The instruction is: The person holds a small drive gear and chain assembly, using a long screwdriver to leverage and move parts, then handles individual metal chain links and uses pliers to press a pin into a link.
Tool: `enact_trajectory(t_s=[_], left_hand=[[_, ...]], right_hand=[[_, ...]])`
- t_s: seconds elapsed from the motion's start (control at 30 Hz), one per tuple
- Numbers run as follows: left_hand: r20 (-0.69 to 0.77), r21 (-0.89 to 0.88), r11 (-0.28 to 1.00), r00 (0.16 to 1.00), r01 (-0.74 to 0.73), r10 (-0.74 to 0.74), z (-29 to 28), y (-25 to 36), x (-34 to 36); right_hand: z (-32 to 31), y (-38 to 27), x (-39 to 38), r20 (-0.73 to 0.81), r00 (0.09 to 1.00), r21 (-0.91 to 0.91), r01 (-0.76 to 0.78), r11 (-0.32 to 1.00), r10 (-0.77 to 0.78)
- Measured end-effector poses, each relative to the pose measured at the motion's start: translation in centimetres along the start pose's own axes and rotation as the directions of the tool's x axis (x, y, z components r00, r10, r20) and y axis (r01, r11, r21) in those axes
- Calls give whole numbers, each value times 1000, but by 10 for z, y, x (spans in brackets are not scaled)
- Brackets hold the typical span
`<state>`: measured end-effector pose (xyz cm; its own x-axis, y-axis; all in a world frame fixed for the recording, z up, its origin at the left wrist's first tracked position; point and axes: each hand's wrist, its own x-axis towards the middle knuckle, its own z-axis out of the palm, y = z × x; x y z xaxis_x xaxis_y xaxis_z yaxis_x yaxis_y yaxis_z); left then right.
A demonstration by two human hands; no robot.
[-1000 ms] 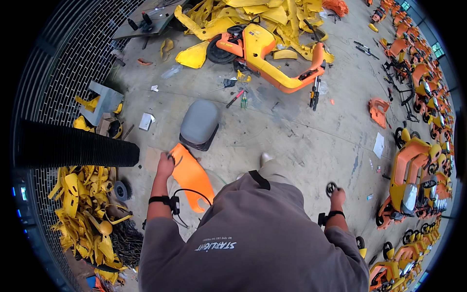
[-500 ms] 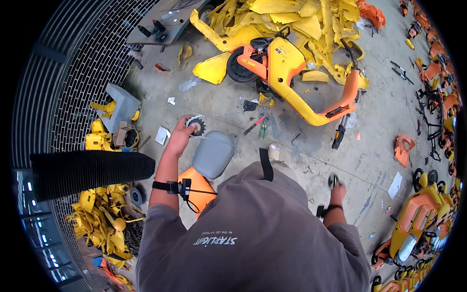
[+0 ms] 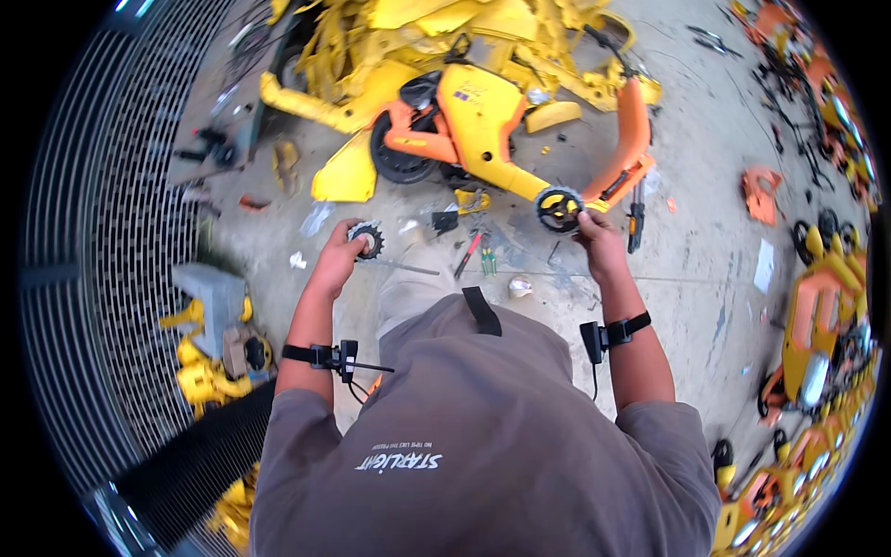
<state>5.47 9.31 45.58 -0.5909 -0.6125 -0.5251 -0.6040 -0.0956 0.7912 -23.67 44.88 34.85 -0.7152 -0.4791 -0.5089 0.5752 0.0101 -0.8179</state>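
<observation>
My left hand (image 3: 340, 252) is closed on a small dark toothed sprocket (image 3: 373, 245), held at its edge with the thumb on top. A thin rod (image 3: 408, 269) juts out to the right just below this hand; whether the hand grips it I cannot tell. In my right hand (image 3: 605, 243) is a larger black toothed ring with spokes (image 3: 561, 228), pinched at its right edge. Beyond the hands, a yellow and orange scooter (image 3: 478, 107) lies on its side on the concrete floor. The ring overlaps its front part in view.
On the floor ahead lie a red-handled tool (image 3: 471, 253) and green-handled pliers (image 3: 489, 261). Yellow body panels (image 3: 399, 37) are heaped behind the scooter. A grey box-like piece (image 3: 206, 292) stands left, near a slatted wall (image 3: 139, 186). More scooters (image 3: 817, 316) line the right.
My right hand has come up and forward from low at my right side, bringing the spoked ring into clear view. The view has turned; the grey and orange seat has left my left side's view.
</observation>
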Motion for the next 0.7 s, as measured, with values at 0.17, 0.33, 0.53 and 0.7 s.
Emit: enact_trajectory(t_s=[0.17,0.33,0.53,0.7], left_hand=[[269,104,995,963,-12,-16,-15,-1,136],[357,352,929,934,-116,-19,-25,-48,246],[400,491,867,905,-81,-142,7,-117,302],[418,486,873,884,-23,-210,70,-214,338]], right_hand=[[39,-5,16,-52,991,-88,-128,988,123],[67,-14,44,19,947,-787,-183,589,321],[88,39,70,138,751,-990,108,85,645],[74,90,159,323,805,-934,185,307,498]])
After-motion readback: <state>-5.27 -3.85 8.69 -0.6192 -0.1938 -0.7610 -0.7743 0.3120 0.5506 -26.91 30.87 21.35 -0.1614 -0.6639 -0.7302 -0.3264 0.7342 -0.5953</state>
